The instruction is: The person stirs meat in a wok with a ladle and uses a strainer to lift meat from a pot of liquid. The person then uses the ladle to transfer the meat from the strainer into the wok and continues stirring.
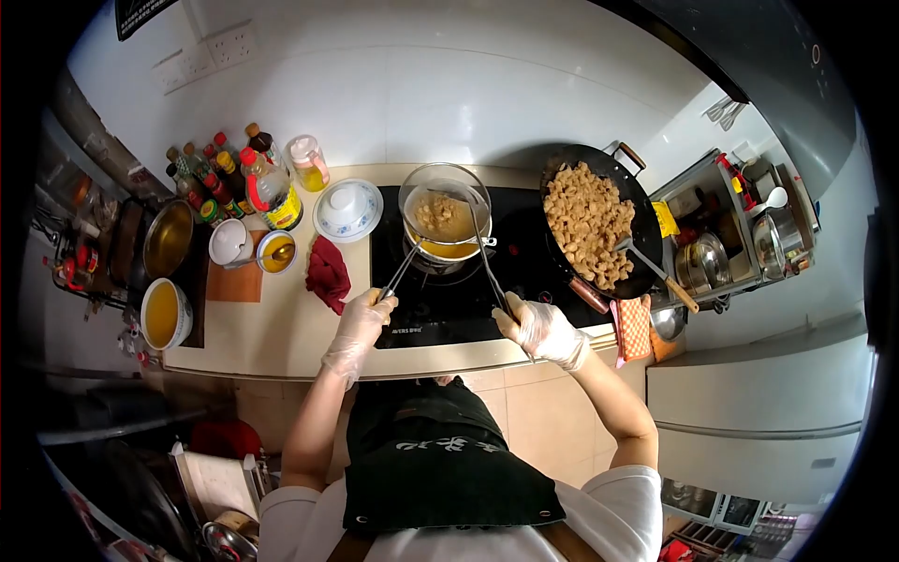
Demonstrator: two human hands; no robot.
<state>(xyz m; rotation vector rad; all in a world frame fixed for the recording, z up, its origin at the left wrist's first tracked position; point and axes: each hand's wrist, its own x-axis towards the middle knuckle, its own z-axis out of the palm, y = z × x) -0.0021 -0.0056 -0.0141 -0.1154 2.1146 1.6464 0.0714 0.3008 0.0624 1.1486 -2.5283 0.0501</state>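
Note:
My left hand [360,326], in a clear plastic glove, is closed on the handle of a round mesh strainer [405,184]. Some brown food pieces [438,214] lie in the strainer, which sits over a small pot [433,266] holding yellow liquid. Also gloved, my right hand [543,330] grips a long-handled metal utensil [487,267]. Its head reaches into the strainer among the food, so I cannot make out its kind. The pot stands on the black cooktop [421,318].
Right of the pot, a large wok [626,173] holds browned chunks and a wooden-handled spatula [665,274]. To the left are a dark red cloth [328,273], a lidded white bowl [346,211], a small bowl with a spoon [277,253], and several sauce bottles [272,192].

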